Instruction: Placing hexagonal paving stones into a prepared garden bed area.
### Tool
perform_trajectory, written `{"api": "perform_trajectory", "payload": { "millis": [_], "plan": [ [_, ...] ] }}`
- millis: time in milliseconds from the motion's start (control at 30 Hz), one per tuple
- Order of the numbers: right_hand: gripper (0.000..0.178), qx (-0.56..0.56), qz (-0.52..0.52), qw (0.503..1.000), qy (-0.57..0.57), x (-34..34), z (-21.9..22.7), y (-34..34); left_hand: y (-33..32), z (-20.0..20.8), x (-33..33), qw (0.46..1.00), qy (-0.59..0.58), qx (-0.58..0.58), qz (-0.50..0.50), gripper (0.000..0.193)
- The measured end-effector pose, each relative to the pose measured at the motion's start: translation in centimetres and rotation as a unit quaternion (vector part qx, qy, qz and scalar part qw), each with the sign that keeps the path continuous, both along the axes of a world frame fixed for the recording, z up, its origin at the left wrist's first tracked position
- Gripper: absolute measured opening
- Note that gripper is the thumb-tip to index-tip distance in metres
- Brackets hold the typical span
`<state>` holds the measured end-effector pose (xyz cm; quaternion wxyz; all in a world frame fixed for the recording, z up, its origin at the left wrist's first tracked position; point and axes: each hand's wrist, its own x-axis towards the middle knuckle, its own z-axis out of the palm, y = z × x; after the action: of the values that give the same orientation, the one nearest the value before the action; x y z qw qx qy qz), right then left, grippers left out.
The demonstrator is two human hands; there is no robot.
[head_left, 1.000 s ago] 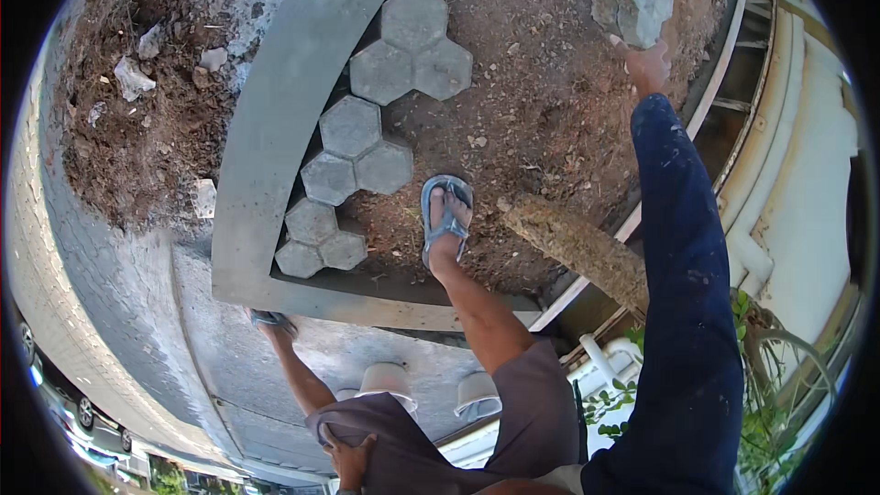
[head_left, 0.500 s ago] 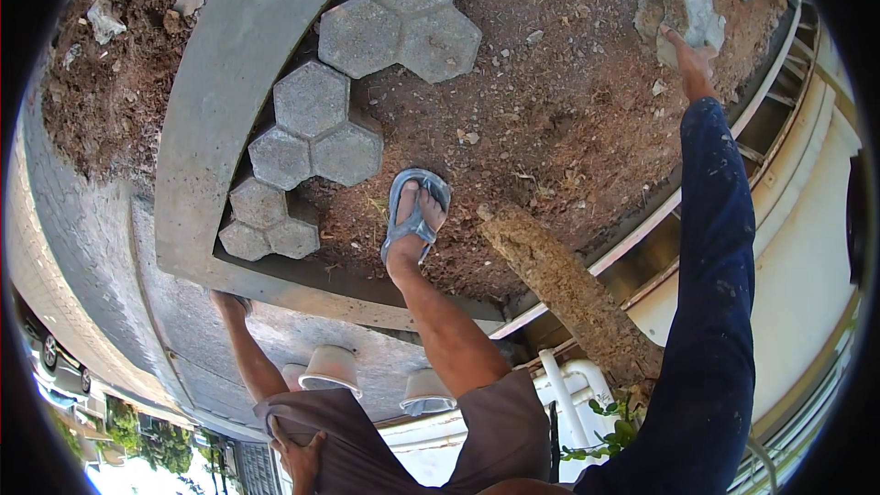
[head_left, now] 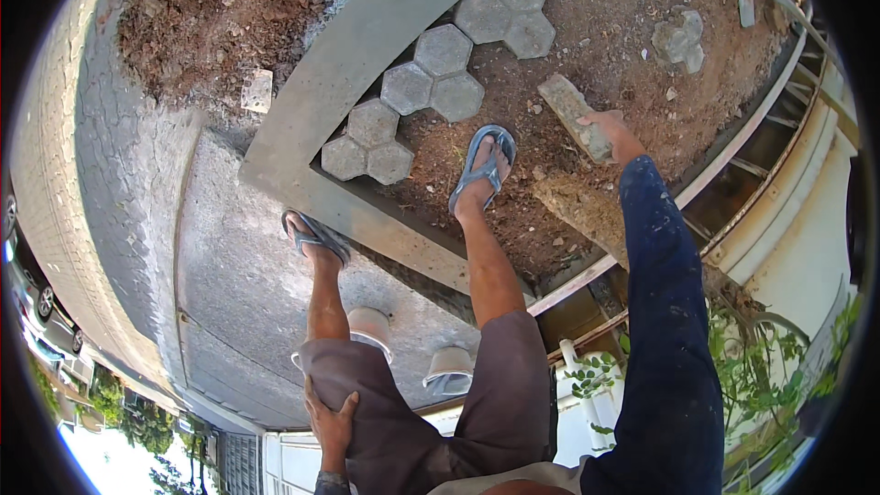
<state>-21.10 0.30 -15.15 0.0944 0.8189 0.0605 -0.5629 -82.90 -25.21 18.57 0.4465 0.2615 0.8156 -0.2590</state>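
My right hand (head_left: pixel 612 135) grips the near end of a rough, oblong grey-brown concrete block (head_left: pixel 570 110) over the soil, to the right of my front foot. Its fingers lie partly behind the block. My left hand (head_left: pixel 332 417) rests on my left thigh with thumb and fingers apart, holding nothing. Close below the block lies a thick, rough, tan post-like piece (head_left: pixel 582 206), partly covered by my right sleeve. Farther off on the soil is a broken grey lump (head_left: pixel 680 38).
Three-lobed concrete pavers (head_left: pixel 434 73) line the inner side of a grey concrete curb (head_left: pixel 302 119). My right sandalled foot (head_left: pixel 483 165) stands on the soil, the left on pavement. Two buckets (head_left: pixel 449 371) stand near my legs. A metal-railed edge (head_left: pixel 733 147) runs along the right.
My right hand has come nearer from the far right with the concrete block, away from the broken lump. The view has shifted, and my left foot shows more fully.
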Motion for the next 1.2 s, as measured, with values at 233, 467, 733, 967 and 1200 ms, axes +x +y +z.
{"api": "perform_trajectory", "payload": {
  "millis": [233, 467, 733, 967, 1200],
  "plan": [
    [0.102, 0.046, 0.343, 0.928, -0.139, -20.9, 2.6, -11.0, 0.5, 3.1, -8.0, 0.998, -0.037, 0.048, 0.028, 0.093],
    [0.099, 0.079, 0.598, 0.781, -0.161, -25.1, 12.5, -12.5, -0.2, -2.2, -14.2, 0.970, -0.094, 0.193, -0.117, 0.075],
    [0.080, 0.144, 0.792, 0.593, -0.025, -28.8, 11.1, -10.1, 2.4, -9.6, -6.5, 0.931, -0.221, 0.286, -0.050, 0.068],
    [0.067, 0.328, 0.798, 0.505, 0.014, -24.7, 2.8, -10.0, 0.6, -16.3, 6.8, 0.911, -0.331, 0.245, 0.006, 0.066],
    [0.068, 0.398, 0.752, 0.526, 0.014, -16.9, -7.2, -11.9, 3.2, -30.2, 17.2, 0.913, -0.345, 0.210, 0.054, 0.090]
  ]
}}
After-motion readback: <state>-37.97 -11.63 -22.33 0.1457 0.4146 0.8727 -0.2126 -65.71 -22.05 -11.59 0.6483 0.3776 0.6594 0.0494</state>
